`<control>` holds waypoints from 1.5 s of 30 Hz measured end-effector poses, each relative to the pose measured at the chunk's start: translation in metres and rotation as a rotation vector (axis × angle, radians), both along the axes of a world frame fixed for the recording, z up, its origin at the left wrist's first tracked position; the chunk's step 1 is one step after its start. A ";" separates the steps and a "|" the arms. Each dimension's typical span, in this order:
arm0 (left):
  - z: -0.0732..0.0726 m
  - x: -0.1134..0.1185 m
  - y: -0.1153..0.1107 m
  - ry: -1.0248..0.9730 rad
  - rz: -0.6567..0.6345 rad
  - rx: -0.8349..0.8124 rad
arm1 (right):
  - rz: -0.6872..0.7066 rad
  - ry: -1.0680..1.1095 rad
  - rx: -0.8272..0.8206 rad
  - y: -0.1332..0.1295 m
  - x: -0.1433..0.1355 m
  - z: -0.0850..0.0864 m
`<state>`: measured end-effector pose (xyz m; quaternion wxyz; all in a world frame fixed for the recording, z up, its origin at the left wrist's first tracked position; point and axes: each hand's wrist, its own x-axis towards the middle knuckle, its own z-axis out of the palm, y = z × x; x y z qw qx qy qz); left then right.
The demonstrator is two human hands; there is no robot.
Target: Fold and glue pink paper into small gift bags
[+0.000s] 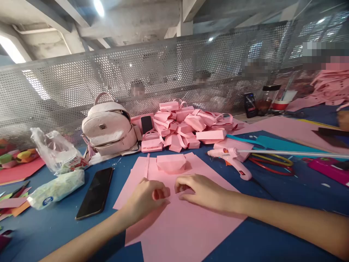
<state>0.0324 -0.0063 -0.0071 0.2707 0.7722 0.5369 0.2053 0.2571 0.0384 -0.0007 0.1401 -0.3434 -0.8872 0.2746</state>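
Note:
Just above large overlapping pink paper sheets (185,229), my left hand (148,196) and my right hand (200,191) face each other, a small gap between their fingertips. Both have curled fingers, with the thumbs brought toward them. Whatever they pinch is pink against pink, and I cannot make it out. Directly beyond the hands stands a folded pink paper box (171,163) on the sheets. A narrow pink strip (147,165) lies left of that box. To the right of my right hand, a pink hot glue gun (231,160) rests on its side with a long glue stick behind it.
Many folded pink paper baskets (185,125) are heaped at the back, beside a pale backpack (107,127). A black phone (95,193), a tissue pack (57,189) and a plastic bag (56,151) lie left. Coiled cords (272,163) and a magenta tool (329,169) lie right.

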 end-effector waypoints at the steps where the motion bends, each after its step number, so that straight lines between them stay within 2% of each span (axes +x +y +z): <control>1: 0.001 -0.003 0.001 -0.003 -0.012 0.008 | -0.011 0.013 0.000 0.001 0.001 0.002; 3: 0.006 -0.012 0.006 -0.014 -0.024 0.041 | -0.034 0.053 0.048 0.004 0.004 0.009; 5: 0.019 -0.021 0.012 -0.028 -0.004 0.115 | -0.047 0.096 0.198 0.008 0.008 0.019; 7: 0.035 -0.030 0.022 -0.040 0.037 0.237 | -0.062 0.098 0.446 0.015 0.011 0.030; 10: 0.053 -0.036 0.042 -0.044 0.111 0.437 | -0.102 -0.028 0.840 0.026 0.011 0.042; 11: 0.055 -0.037 0.049 -0.037 0.129 0.496 | -0.109 -0.083 0.928 0.030 0.010 0.044; 13: 0.052 -0.036 0.062 -0.014 0.143 0.588 | -0.106 -0.150 1.000 0.038 0.006 0.044; 16: 0.036 -0.032 0.074 0.036 0.095 0.648 | -0.106 -0.190 1.002 0.045 0.002 0.037; 19: 0.018 -0.030 0.076 0.077 0.051 0.658 | -0.121 -0.212 0.967 0.049 0.005 0.025; 24: 0.005 -0.039 0.065 0.057 0.016 0.613 | -0.169 -0.170 0.845 0.046 0.019 0.012; 29: 0.001 -0.048 0.064 -0.003 0.021 0.525 | -0.249 -0.066 0.696 0.039 0.027 0.011; 35: -0.002 -0.043 0.071 -0.016 0.042 0.518 | -0.291 -0.006 0.586 0.041 0.025 0.012; 40: 0.008 -0.039 0.068 0.011 0.003 0.580 | -0.282 0.024 0.548 0.039 0.026 0.018; 45: 0.022 -0.041 0.052 0.066 -0.069 0.713 | -0.247 0.068 0.544 0.028 0.026 0.028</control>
